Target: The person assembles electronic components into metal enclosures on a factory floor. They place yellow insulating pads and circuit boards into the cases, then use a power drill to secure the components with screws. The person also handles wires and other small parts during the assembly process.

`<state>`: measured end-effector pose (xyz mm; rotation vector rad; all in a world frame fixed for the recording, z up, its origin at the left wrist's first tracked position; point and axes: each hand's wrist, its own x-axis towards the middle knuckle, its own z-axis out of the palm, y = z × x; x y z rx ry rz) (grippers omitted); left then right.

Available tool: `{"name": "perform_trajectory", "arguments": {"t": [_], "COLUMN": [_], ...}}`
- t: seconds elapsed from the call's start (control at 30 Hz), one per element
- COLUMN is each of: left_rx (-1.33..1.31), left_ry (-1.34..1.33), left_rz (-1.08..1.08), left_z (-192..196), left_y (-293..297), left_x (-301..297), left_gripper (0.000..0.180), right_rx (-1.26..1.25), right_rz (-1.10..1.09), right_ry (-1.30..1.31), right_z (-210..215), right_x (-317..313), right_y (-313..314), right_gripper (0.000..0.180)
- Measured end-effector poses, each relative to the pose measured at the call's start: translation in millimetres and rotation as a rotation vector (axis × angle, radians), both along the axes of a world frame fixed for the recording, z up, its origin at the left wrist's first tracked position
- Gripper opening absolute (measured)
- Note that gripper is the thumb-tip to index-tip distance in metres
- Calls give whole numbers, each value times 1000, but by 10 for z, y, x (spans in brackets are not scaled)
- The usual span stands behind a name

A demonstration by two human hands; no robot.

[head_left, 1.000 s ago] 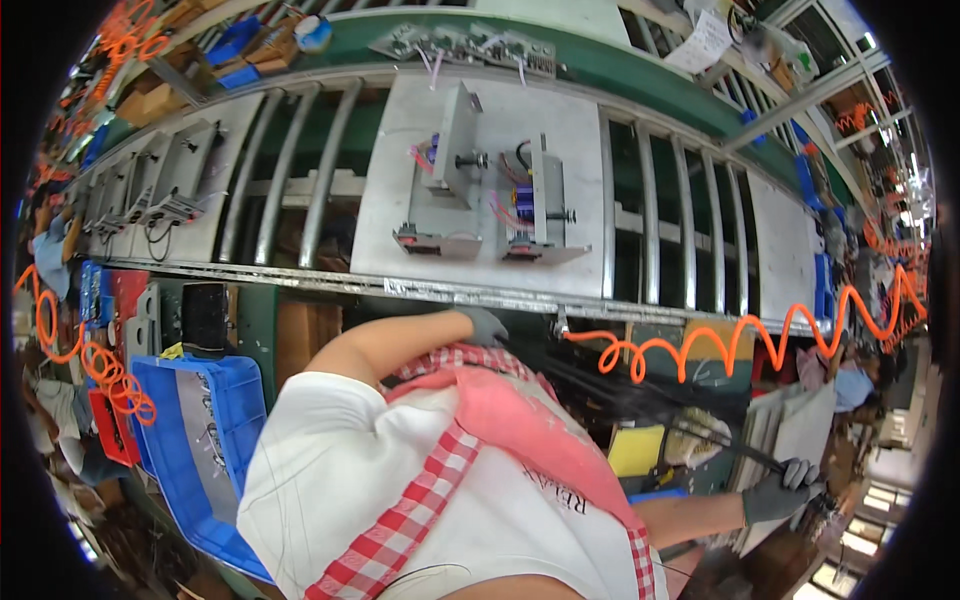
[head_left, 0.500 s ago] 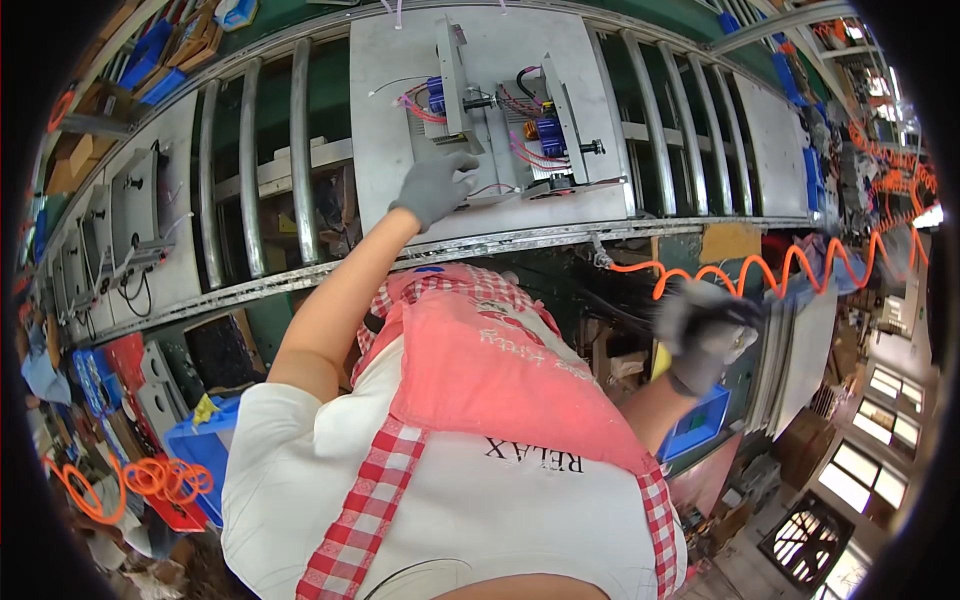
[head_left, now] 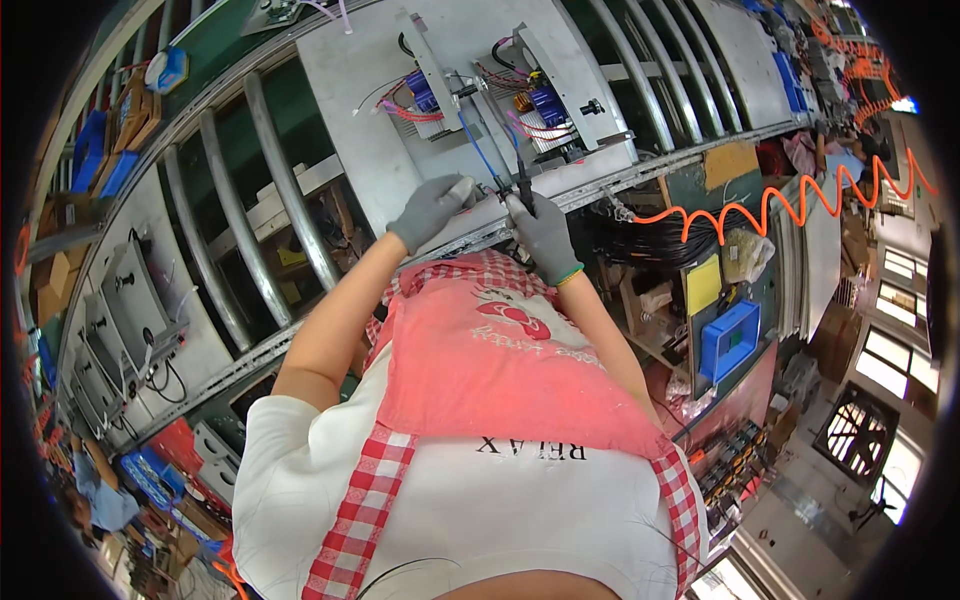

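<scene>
My left hand [head_left: 430, 212], in a grey glove, is closed at the near edge of a grey metal housing [head_left: 450, 158]. Whatever lies between its fingertips is hidden. Close to its right, my gloved right hand [head_left: 543, 235] grips a black cable [head_left: 523, 182] with thin blue wires [head_left: 482, 147] running up from it over the housing. Inside the housing stand two upright plates, two blue cylindrical parts [head_left: 424, 92], finned heat sinks and red and black wires. The housing lies on a pale board [head_left: 350, 95] on the roller conveyor.
Steel rollers [head_left: 232, 205] run on both sides of the board. More grey housings [head_left: 130, 285] sit on another board at left. A bundle of black cables [head_left: 640, 240] hangs below the conveyor rail at right, near an orange coiled hose [head_left: 790, 197] and a blue bin [head_left: 730, 340].
My right hand has come from the lower right up to the housing, now with a black cable in it. My left hand stays by the housing's near edge. The whole view has turned somewhat.
</scene>
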<state>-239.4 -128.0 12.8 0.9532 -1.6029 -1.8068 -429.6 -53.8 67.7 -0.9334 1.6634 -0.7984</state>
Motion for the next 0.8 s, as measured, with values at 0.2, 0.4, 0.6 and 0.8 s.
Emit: {"name": "perform_trajectory", "arguments": {"t": [0.2, 0.4, 0.6, 0.8], "left_rx": [-102, -273, -59, 73], "left_ry": [-20, -189, -12, -174], "left_rz": [193, 30, 218, 262], "left_z": [217, 206, -4, 38], "left_y": [170, 45, 152, 111], "left_x": [-187, -141, -123, -180], "left_gripper": [22, 24, 26, 32], "right_rx": [-65, 36, -95, 0], "right_rz": [-41, -249, -51, 144], "right_ry": [238, 32, 466, 490], "right_z": [15, 198, 113, -4], "right_x": [106, 159, 156, 263], "right_y": [37, 23, -9, -32], "right_gripper": [27, 31, 23, 24]}}
